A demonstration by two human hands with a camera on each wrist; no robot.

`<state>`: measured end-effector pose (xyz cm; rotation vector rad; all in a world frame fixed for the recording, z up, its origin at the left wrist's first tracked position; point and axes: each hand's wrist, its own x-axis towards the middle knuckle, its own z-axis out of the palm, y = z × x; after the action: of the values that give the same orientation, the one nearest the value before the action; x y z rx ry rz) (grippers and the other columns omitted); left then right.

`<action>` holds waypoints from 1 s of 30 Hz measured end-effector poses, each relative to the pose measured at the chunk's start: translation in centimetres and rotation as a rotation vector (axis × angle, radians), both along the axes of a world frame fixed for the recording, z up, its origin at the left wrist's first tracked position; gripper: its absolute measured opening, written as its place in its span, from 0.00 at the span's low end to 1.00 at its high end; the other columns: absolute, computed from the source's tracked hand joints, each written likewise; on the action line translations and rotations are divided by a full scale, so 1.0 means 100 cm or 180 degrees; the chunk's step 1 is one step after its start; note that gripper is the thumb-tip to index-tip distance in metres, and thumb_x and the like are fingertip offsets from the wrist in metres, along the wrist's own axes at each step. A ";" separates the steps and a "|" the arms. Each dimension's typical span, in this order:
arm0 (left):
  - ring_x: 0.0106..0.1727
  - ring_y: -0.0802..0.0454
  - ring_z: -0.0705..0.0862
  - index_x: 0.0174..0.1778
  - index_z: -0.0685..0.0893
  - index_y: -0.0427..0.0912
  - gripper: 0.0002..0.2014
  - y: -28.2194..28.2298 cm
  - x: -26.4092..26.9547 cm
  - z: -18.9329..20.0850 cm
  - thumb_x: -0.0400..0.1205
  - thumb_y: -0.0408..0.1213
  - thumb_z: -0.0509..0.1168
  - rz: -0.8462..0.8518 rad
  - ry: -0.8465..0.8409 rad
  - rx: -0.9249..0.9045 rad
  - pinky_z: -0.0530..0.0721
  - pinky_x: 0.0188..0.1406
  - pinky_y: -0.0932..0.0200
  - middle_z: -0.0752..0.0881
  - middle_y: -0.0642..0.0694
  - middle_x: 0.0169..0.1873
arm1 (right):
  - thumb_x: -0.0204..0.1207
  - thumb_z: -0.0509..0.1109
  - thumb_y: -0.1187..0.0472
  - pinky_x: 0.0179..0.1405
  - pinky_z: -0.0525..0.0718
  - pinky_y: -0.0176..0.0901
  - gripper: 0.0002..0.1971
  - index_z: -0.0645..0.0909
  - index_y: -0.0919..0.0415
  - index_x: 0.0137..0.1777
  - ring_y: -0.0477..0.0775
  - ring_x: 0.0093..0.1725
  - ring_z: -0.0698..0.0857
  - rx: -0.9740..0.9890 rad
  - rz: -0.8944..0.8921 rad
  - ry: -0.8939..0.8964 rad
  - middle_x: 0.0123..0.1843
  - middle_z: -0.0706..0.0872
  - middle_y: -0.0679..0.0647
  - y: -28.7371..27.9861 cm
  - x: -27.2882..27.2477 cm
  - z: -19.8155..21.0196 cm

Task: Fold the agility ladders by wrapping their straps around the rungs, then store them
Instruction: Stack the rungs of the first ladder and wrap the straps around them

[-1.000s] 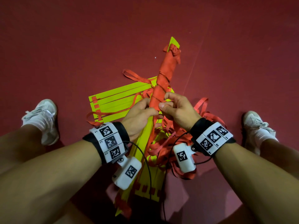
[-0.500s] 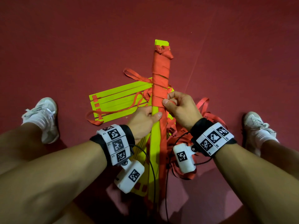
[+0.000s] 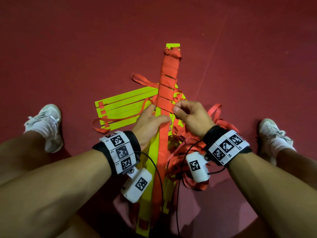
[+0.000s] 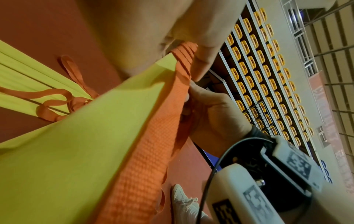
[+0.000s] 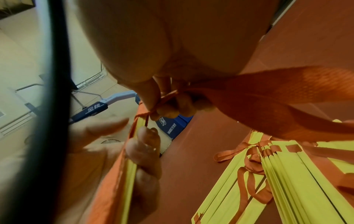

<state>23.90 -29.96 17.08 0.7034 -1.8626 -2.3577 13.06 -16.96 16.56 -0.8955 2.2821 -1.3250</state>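
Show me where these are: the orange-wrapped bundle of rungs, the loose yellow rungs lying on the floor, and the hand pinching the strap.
wrapped bundle (image 3: 169,78): head view, middle of the orange wrapping.
loose yellow rungs (image 3: 123,105): head view, flat face of the stack.
right hand (image 3: 190,115): head view, back of the hand.

- Two hands: left hand (image 3: 151,124), right hand (image 3: 190,117).
- Two stacks of yellow rungs: one held bundle (image 3: 169,79) partly wound in orange strap (image 3: 163,152), one flat stack (image 3: 125,109) on the floor.
- Two white shoes: one (image 3: 46,124) left, one (image 3: 271,134) right.
- Two wrist cameras (image 3: 137,185) (image 3: 197,167).
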 end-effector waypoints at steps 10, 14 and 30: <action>0.45 0.47 0.85 0.53 0.71 0.51 0.31 0.001 0.002 -0.005 0.61 0.63 0.72 -0.0194 -0.0065 -0.1168 0.85 0.55 0.29 0.85 0.48 0.46 | 0.80 0.64 0.52 0.37 0.73 0.40 0.11 0.80 0.61 0.46 0.42 0.31 0.77 -0.0462 0.0257 -0.0299 0.31 0.83 0.46 -0.001 0.004 0.000; 0.53 0.47 0.88 0.63 0.78 0.57 0.29 -0.002 0.003 -0.006 0.68 0.65 0.67 -0.0259 0.0006 -0.1571 0.87 0.55 0.33 0.85 0.52 0.55 | 0.81 0.66 0.56 0.37 0.73 0.38 0.06 0.78 0.57 0.45 0.40 0.31 0.77 -0.0708 0.0258 -0.0352 0.30 0.83 0.44 -0.001 0.004 0.000; 0.44 0.31 0.86 0.53 0.87 0.57 0.20 -0.006 -0.001 -0.015 0.74 0.62 0.61 -0.0542 0.0046 -0.1801 0.85 0.49 0.27 0.88 0.32 0.45 | 0.80 0.74 0.65 0.39 0.79 0.38 0.02 0.86 0.62 0.46 0.43 0.34 0.84 -0.0460 0.0071 -0.0189 0.35 0.88 0.48 0.000 0.008 0.003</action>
<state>23.81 -30.60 15.57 0.4752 -2.4936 -1.7456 13.88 -16.91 16.91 -0.9121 2.1478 -1.5019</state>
